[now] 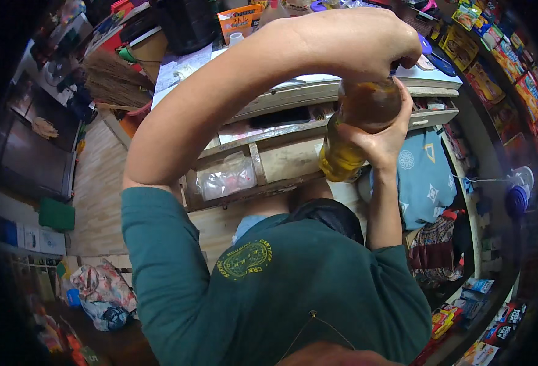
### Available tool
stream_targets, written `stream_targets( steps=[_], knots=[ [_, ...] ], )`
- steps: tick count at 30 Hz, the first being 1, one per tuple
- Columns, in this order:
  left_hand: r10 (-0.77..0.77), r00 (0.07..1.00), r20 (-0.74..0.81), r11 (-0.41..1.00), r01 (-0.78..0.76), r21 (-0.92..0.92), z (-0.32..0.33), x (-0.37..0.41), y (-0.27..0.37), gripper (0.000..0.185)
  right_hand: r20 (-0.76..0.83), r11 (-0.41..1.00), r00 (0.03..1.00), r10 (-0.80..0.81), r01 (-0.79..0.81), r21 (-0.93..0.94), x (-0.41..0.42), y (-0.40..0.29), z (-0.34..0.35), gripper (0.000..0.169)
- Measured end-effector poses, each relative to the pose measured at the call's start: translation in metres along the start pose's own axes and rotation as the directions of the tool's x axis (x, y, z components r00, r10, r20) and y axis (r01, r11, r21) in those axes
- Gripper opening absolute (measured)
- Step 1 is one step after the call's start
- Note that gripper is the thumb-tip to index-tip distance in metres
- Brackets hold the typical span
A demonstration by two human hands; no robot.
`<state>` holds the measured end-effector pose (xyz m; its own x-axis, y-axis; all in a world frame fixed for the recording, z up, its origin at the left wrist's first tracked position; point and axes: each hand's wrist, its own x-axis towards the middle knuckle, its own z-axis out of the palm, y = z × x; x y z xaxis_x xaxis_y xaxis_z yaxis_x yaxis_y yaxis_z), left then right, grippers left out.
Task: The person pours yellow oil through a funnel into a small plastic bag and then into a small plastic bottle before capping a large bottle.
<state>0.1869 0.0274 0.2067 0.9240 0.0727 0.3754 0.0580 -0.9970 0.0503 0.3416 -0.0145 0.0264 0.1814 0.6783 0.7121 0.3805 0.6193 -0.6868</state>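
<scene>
A clear plastic bottle point(339, 158) of yellow liquid is held up, tilted, above the edge of an open drawer. My right hand point(385, 142) is wrapped around its side, thumb across the front. Reaching across from the left, my left hand point(394, 39) curls over the bottle's neck end. A bit of the dark blue cap point(392, 71) shows below its fingers; the rest of the cap is hidden. Below the bottle lies the wooden drawer point(260, 162), divided into compartments, with clear plastic bags point(227, 178) in the left one.
The white tabletop point(291, 78) carries an orange packet point(239, 20), a small white cup point(236, 38) and a dark container point(186, 25). A broom point(115, 80) stands at the left. Hanging snack packets point(506, 59) line the right side, above a blue patterned cushion point(426, 178).
</scene>
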Motion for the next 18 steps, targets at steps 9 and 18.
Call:
stream_targets(
  steps=[9, 18],
  knots=[
    [-0.056, 0.997, -0.048, 0.997, 0.053, -0.055, 0.007, 0.001, -0.009, 0.031, -0.010, 1.000, 1.000, -0.009, 0.009, 0.018, -0.001, 0.006, -0.002, 0.109],
    [-0.314, 0.935, 0.163, 0.949, 0.308, 0.061, 0.000, 0.018, -0.006, 0.022, -0.012, 0.997, 0.999, -0.053, 0.053, -0.059, 0.000, 0.001, 0.000, 0.110]
  ],
)
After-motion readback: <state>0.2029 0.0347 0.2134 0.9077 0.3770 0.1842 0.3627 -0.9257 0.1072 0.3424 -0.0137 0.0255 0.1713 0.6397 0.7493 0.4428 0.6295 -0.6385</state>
